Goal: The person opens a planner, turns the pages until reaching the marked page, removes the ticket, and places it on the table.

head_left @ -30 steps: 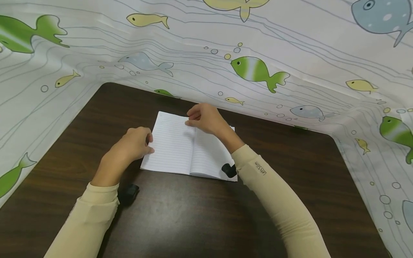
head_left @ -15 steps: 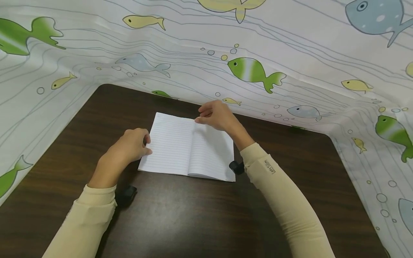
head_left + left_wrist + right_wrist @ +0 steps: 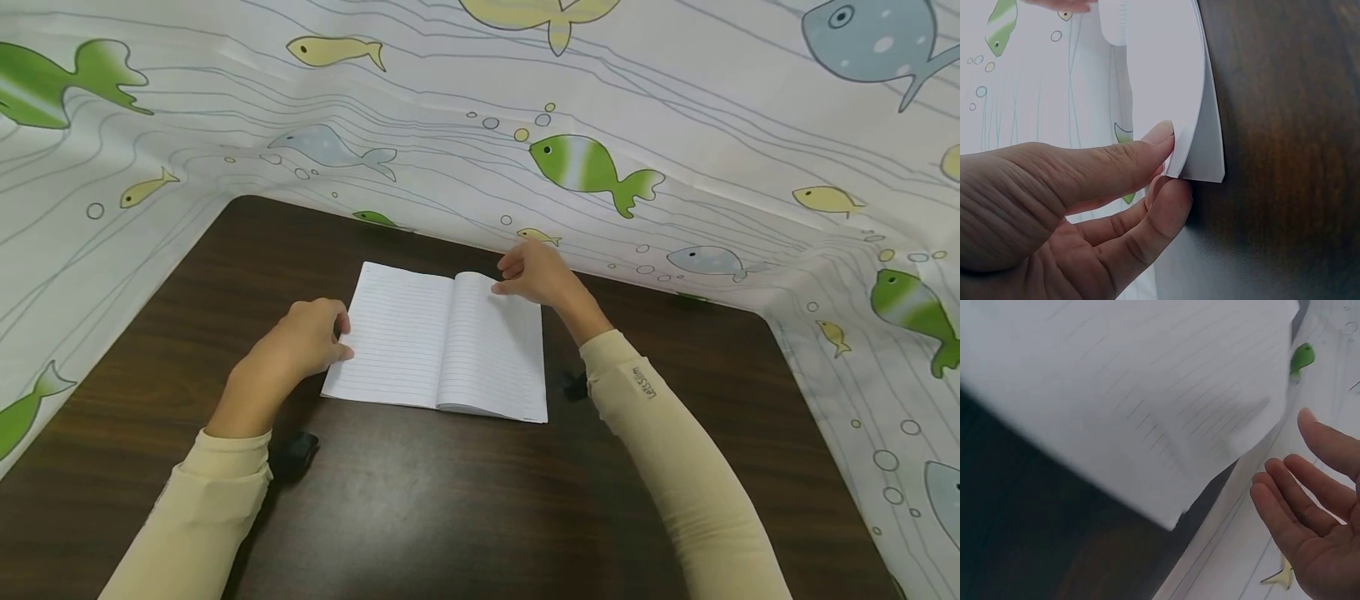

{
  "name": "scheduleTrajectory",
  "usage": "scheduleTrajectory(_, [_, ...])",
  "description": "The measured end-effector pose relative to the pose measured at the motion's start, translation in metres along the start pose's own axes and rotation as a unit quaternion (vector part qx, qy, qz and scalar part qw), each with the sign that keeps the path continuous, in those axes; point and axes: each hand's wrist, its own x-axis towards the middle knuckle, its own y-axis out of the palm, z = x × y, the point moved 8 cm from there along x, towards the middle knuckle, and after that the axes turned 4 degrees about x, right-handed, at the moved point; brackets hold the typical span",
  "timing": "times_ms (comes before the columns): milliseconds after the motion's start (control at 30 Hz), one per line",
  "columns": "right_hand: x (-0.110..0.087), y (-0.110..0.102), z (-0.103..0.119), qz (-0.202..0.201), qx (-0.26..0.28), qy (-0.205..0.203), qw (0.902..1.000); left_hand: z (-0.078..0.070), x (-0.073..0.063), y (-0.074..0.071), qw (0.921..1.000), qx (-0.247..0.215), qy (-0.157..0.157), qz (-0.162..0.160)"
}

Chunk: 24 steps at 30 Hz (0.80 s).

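Note:
An open lined notebook lies on the dark wooden table, its right-hand page bowed up near the spine. At the left edge, my left hand pinches a stack of pages between thumb and fingers; the left wrist view shows the thumb on top and the back cover or lower sheets spread below. My right hand hovers by the notebook's upper right part. In the right wrist view its fingers are loosely bent, apart from the page, and hold nothing.
A white sheet with printed fish walls in the table at the back and both sides. Black wrist cameras show by the left sleeve and the right sleeve.
My right hand has moved rightward across the top of the notebook, from the left page to beyond the right page's middle. The right page now curves up by the spine. My left hand stays put.

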Motion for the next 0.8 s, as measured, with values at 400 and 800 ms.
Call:
scheduleTrajectory(400, [0.001,0.011,-0.035,0.036,-0.034,0.021,0.9985,0.001,0.000,0.001,1.0000,-0.002,-0.001,-0.001])
scheduleTrajectory(800, [0.004,0.022,-0.039,0.032,-0.089,0.007,0.9955,0.001,0.000,0.000,1.0000,-0.003,0.003,-0.005])
